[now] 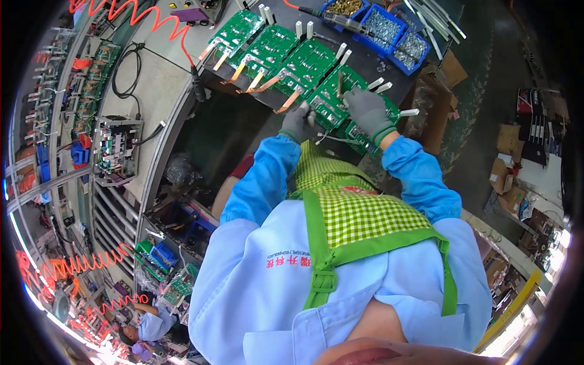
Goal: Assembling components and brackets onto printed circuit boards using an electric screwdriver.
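Observation:
Both my hands wear grey gloves and work over a green circuit board (326, 104) on the dark bench. At that board's left edge my left hand (295, 123) is closed, its fingertips bent together; what they hold is too small to make out. My right hand (367, 112) reaches across the board's right part with curled fingers, their tips hidden against it. A brownish metal strip (340, 85) stands just beyond those fingers. Another green board (361, 139) lies partly under my right wrist, with a white cable (333, 139) beside it.
Further left, several green boards (307, 64) lie in a row, with copper strips (289, 101) jutting over the bench edge. Blue bins (409, 51) of small metal parts stand at the back right. A power screwdriver (340, 22) lies by them. A red coiled cord (155, 24) hangs left.

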Demonstrator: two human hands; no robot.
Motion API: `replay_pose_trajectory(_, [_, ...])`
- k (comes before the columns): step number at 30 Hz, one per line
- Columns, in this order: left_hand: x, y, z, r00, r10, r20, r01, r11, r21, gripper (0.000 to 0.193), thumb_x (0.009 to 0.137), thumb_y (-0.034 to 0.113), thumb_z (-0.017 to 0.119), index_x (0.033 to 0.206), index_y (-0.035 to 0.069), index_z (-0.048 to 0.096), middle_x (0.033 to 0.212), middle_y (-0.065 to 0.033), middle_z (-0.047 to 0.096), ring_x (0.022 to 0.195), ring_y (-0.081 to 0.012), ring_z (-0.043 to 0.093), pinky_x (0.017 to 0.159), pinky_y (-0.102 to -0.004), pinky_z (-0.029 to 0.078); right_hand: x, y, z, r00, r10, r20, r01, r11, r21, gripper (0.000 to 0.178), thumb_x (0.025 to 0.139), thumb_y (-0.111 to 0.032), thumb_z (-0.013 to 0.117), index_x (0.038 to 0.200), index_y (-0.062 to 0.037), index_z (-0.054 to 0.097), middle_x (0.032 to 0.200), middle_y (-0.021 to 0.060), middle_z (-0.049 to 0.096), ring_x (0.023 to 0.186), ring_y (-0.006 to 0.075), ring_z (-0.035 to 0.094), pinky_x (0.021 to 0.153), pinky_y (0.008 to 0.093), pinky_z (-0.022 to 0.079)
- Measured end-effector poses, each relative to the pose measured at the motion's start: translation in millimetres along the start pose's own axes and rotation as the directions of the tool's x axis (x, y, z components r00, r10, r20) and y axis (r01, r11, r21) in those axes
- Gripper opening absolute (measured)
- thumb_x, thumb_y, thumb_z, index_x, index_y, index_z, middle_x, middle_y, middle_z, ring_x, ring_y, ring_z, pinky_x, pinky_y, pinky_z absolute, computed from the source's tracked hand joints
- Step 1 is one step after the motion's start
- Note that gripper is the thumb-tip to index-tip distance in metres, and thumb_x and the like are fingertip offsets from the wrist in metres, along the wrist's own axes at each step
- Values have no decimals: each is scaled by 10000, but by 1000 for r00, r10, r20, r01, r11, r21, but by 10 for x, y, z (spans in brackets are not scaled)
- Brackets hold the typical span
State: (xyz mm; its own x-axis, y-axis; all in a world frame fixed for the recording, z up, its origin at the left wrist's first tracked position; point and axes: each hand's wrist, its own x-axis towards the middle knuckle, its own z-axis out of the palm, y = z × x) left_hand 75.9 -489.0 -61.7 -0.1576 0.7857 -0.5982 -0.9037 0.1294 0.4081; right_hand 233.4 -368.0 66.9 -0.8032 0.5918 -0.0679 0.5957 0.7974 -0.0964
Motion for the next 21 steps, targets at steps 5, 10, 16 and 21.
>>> replay_pose_trajectory(5, [-2, 119, -7, 988, -133, -76, 140, 985, 102, 159, 888, 178, 526, 940, 27, 529, 759, -48, 546, 596, -98, 515, 450, -183, 439, -171, -261, -392, 896, -216, -389, 201, 976, -79, 116, 765, -215, 572, 839, -125, 574, 864, 51, 561, 788, 249, 567, 635, 388, 445])
replay_pose_trajectory(10, [-21, 115, 121, 982, -190, -1, 188, 976, 113, 151, 878, 167, 535, 926, 24, 541, 764, -32, 539, 624, -95, 518, 466, -176, 443, -418, -547, -134, 996, 46, 82, -57, 987, 147, 129, 813, -219, 529, 883, -115, 561, 726, 86, 570, 701, 280, 563, 630, 435, 410])
replay_pose_trajectory(16, [98, 78, -31, 985, -172, -6, 172, 981, 93, 140, 877, 148, 536, 937, 22, 527, 750, -37, 533, 607, -100, 514, 452, -175, 440, -382, -786, -58, 1000, -27, 4, 26, 997, 71, 106, 791, -207, 548, 858, -125, 558, 746, 71, 555, 730, 257, 548, 668, 396, 406])
replay_pose_trajectory(21, [74, 119, -14, 966, -256, 39, 254, 966, 52, 144, 881, 143, 529, 942, 13, 523, 767, -48, 529, 622, -110, 516, 476, -184, 444, -336, -899, -112, 1000, -15, -20, 16, 999, 38, 108, 762, -182, 561, 859, -135, 561, 793, 66, 548, 781, 249, 535, 712, 391, 401])
